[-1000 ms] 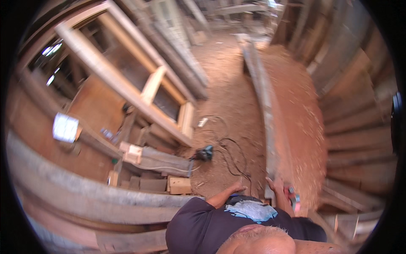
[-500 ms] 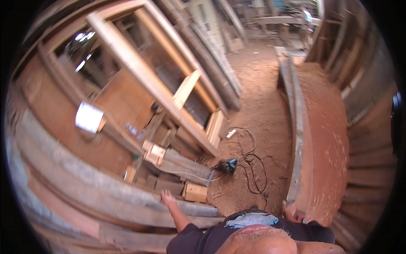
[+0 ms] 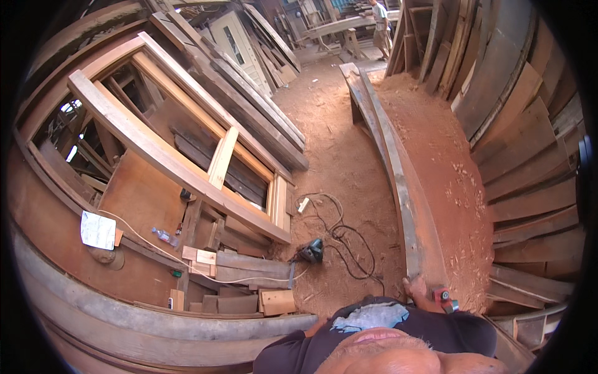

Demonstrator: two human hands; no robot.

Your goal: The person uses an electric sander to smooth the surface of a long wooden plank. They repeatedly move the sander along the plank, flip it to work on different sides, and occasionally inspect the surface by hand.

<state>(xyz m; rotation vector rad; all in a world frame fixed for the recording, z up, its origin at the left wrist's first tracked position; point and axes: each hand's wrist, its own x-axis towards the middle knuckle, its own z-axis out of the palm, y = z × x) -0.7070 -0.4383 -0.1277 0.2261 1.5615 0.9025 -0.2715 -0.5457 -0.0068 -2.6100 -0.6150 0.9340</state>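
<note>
My right hand [image 3: 416, 288] is at the near end of a long wooden plank [image 3: 398, 181] standing on edge, its fingers curled against the wood. A red and teal item [image 3: 443, 299] sits at my right wrist; its kind is unclear. My left hand is out of sight, with only a bit of bare arm [image 3: 316, 326] showing beside my dark shirt. Left of the plank, a teal and black power tool [image 3: 309, 251] rests near the ends of some boards. A dark cable [image 3: 355, 271] loops over the sawdust beside it.
Large wooden frames [image 3: 162, 149] lean at left, above a bench with a paper sheet [image 3: 98, 230], a plastic bottle [image 3: 165, 236] and wood blocks [image 3: 277, 302]. Boards [image 3: 529, 181] line the right side. A person [image 3: 380, 28] stands far off beside a workbench [image 3: 349, 23].
My left hand has drawn back from the boards at left and out of sight. The view has swung right, so the scene sits further left. My right hand stays at the plank's near end.
</note>
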